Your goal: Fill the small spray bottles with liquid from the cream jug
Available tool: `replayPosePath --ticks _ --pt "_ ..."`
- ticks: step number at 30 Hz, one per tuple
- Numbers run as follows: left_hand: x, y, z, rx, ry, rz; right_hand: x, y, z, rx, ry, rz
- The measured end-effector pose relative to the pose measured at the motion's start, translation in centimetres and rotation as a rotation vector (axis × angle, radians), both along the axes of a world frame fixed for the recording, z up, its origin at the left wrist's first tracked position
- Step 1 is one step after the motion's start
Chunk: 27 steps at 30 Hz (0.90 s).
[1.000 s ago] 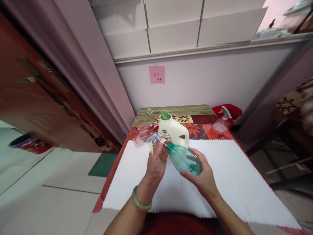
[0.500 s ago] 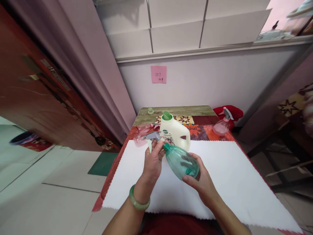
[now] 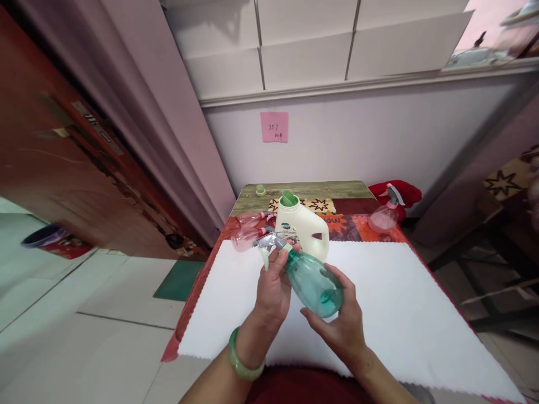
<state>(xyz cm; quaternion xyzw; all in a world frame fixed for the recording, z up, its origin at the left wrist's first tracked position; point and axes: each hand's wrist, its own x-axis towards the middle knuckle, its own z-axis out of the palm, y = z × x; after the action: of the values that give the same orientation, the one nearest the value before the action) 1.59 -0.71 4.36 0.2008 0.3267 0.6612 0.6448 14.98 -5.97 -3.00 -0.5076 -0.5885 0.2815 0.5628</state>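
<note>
A clear green spray bottle (image 3: pixel 314 282) is held tilted above the white cloth (image 3: pixel 391 314). My right hand (image 3: pixel 339 322) cups its body from below. My left hand (image 3: pixel 273 286), with a green bangle on the wrist, is closed around the grey and pale-green trigger head (image 3: pixel 269 246) at the bottle's neck. Just behind stands a white detergent jug (image 3: pixel 301 227) with an open green spout.
Two pink spray bottle bodies (image 3: pixel 246 233) lie at the table's left, behind the cloth. A pink spray bottle (image 3: pixel 384 216) stands at the back right beside something red. A green cap (image 3: pixel 260 190) sits at the far edge. A pink note (image 3: pixel 274 127) is on the wall.
Both hands and the green bottle dipped slightly toward me, and the bottle's body turned a little in my right hand. My left hand stays on the trigger head.
</note>
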Motion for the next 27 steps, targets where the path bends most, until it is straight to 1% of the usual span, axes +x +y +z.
replayPosePath --ticks 2,3,5,7,9,10,11,12,13,14,15,16,19,21,23,24,25,26,27 --pt "-0.2 -0.1 -0.1 0.034 0.014 -0.010 0.1 0.0 -0.1 0.016 0.015 -0.015" --pt "-0.3 -0.1 -0.1 0.048 0.028 -0.023 0.2 0.0 0.1 -0.019 0.070 0.009" --pt "-0.7 0.0 -0.1 0.076 0.050 -0.073 0.2 0.0 0.7 -0.170 0.295 0.133" --pt "-1.0 0.0 -0.2 0.122 0.031 -0.148 0.3 0.1 1.6 -0.421 0.619 0.319" --pt "-1.0 -0.2 -0.2 0.177 -0.002 -0.208 0.4 0.3 2.7 -0.751 0.915 0.512" --pt "-1.0 -0.3 -0.2 0.198 -0.003 -0.220 0.4 0.4 3.2 -0.908 1.024 0.596" --pt "-0.9 -0.4 -0.1 0.211 0.011 -0.218 0.4 0.5 3.6 -1.036 1.102 0.667" --pt "-0.8 -0.4 -0.1 0.217 0.035 -0.205 0.4 0.6 3.9 -1.122 1.147 0.724" --pt "-0.8 -0.4 0.0 0.219 0.064 -0.182 0.4 0.6 4.1 -1.163 1.161 0.760" --pt "-0.7 -0.4 0.0 0.218 0.089 -0.154 0.3 0.6 4.2 -1.158 1.143 0.768" --pt "-0.8 -0.3 0.0 0.213 0.108 -0.124 0.1 0.6 4.1 -1.106 1.090 0.744" --pt "-0.8 -0.2 0.0 0.203 0.120 -0.091 0.0 0.5 4.0 -0.999 0.988 0.681" --pt "-1.1 0.3 -0.2 0.157 0.125 0.019 -0.5 0.1 3.0 -0.545 0.613 0.401" --pt "-1.4 0.4 -0.4 0.135 0.120 0.066 -0.7 -0.1 2.1 -0.334 0.423 0.260" --pt "-1.6 0.5 -0.5 0.135 0.110 0.045 -0.9 -0.2 1.3 -0.221 0.275 0.155" --pt "-1.7 0.4 -0.6 0.137 0.099 0.010 -0.9 -0.3 1.0 -0.174 0.216 0.118" --pt "-1.9 0.4 -0.6 0.136 0.086 -0.033 -1.1 -0.3 0.8 -0.153 0.196 0.111" --pt "-2.1 0.3 -0.7 0.132 0.070 -0.072 -1.2 -0.4 0.8 -0.173 0.237 0.148" --pt "-2.2 0.3 -0.7 0.126 0.055 -0.106 -1.3 -0.4 0.9 -0.241 0.345 0.223"
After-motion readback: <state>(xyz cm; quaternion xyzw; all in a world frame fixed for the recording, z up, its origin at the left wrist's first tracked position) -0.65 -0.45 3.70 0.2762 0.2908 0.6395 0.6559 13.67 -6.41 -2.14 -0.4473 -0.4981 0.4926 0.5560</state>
